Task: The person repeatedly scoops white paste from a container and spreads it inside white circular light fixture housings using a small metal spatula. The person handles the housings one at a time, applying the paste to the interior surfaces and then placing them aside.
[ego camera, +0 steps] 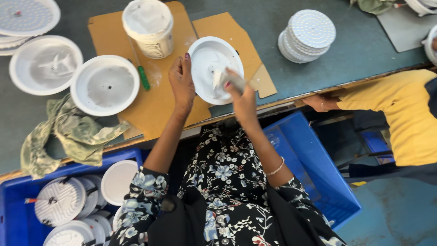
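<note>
My left hand (182, 82) holds the left rim of a round white lamp housing (205, 57), tilted up above the brown cardboard sheet (159, 98). My right hand (241, 93) grips a small flat white applicator (226, 78) and presses its tip into the middle of the housing. A white tub of pale paste (149, 27) stands open on the cardboard behind my left hand. A green-handled tool (143, 77) lies beside the tub.
Two white housings (105, 84) (44, 64) lie at left by a crumpled green cloth (68, 134). A stack of white LED discs (308, 35) sits at right. Blue crates (18, 205) (314, 168) flank my lap. A person in a yellow sleeve (391, 102) reaches in from the right.
</note>
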### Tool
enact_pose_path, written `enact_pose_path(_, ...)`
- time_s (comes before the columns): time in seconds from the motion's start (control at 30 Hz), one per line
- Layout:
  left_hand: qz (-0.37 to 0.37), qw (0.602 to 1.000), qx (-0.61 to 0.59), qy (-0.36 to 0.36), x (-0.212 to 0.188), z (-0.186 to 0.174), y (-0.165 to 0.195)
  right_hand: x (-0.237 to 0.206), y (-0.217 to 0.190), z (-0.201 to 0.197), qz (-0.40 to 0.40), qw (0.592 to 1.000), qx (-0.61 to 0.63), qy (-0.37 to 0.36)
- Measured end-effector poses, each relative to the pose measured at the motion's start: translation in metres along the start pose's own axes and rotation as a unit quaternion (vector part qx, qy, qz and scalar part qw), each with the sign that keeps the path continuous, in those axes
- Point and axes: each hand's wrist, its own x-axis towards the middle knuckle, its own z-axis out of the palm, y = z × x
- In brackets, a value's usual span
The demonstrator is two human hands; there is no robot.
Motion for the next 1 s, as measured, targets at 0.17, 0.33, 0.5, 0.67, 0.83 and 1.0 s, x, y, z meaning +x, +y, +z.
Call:
enact_pose_path(0.17, -0.015, 0.995, 0.041, -0.086, 0.041, 0.033, -0.071, 0.056, 0.004, -0.106, 0.033, 0.92, 0.366, 0.139)
enact_pose_path(0.33, 0.321, 0.787, 0.527, -0.011, 0.088, 0.077, -0.089, 0.053, 0.001, -0.214, 0.035, 0.891, 0.433, 0.135)
enact_pose_path(0.5, 0.198, 0.895, 0.311, -0.253, 0.107, 0.258, -0.055, 0.047, 0.01, -0.275, 0.035, 0.856, 0.474, 0.203)
enact_pose_path(0.67, 0.156, 0.785, 0.404, -0.443, 0.084, 0.43, -0.023, 0.038, 0.021, -0.313, 0.016, 0.85, 0.46, 0.258)
enact_pose_path(0.83, 0.015, 0.7, 0.528, -0.48, 0.075, 0.481, -0.008, 0.026, 0.028, -0.354, -0.006, 0.849, 0.449, 0.279)
enact_pose_path(1.0, 0.023, 0.779, 0.444, -0.442, 0.081, 0.457, -0.008, 0.033, 0.023, -0.369, -0.028, 0.844, 0.461, 0.274)
